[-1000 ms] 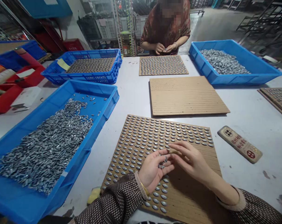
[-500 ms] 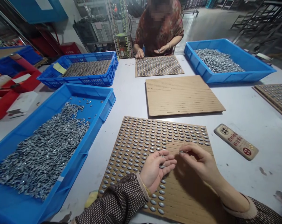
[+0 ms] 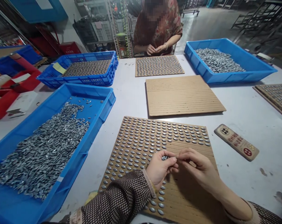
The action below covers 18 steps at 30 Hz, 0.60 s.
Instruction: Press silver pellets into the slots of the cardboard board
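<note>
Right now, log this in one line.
left hand: cupping metal pieces; right hand: at left hand's thumb; cardboard: partly covered; phone: beside cardboard

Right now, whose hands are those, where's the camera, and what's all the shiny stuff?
No machine here: those are a person's bare left hand and right hand. The camera sits on that person's head, looking forward and down. The left hand cups small silvery ovals; the right hand's fingers are right by its thumb, but I can't tell if they pinch one. Below is a slotted cardboard sheet, partly covered with rows of silvery ovals. A blue plastic tray to the left holds a big heap of them. A phone lies to the right on the white table.
</note>
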### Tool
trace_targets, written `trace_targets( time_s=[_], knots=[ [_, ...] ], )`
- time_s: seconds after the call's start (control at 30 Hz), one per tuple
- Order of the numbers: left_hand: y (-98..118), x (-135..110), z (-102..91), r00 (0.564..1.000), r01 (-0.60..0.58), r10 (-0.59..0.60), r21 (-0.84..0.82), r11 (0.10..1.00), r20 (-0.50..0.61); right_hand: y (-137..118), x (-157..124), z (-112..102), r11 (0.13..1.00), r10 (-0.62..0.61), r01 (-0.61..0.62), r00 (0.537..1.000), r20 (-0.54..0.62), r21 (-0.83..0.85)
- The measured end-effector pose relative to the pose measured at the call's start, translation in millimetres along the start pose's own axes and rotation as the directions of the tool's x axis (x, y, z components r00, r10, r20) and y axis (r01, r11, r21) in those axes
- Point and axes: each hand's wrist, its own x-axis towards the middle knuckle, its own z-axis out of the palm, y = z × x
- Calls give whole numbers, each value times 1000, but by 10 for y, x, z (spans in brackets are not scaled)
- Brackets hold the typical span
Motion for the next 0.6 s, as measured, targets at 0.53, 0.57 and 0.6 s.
trace_targets(
  time_s=[0.53, 0.57, 0.6],
  knots=[
    [108, -162, -26, 996, 63, -73, -164, 984, -53, 618, 295, 63, 859, -183, 114, 979, -92, -500],
    [102, -166, -25, 996, 68, -77, -157, 985, -53, 626, 297, 65, 850, -183, 110, 979, -92, -515],
    [99, -169, -25, 995, 75, -83, -150, 986, -51, 630, 296, 62, 843, -180, 106, 979, -92, -528]
  ],
)
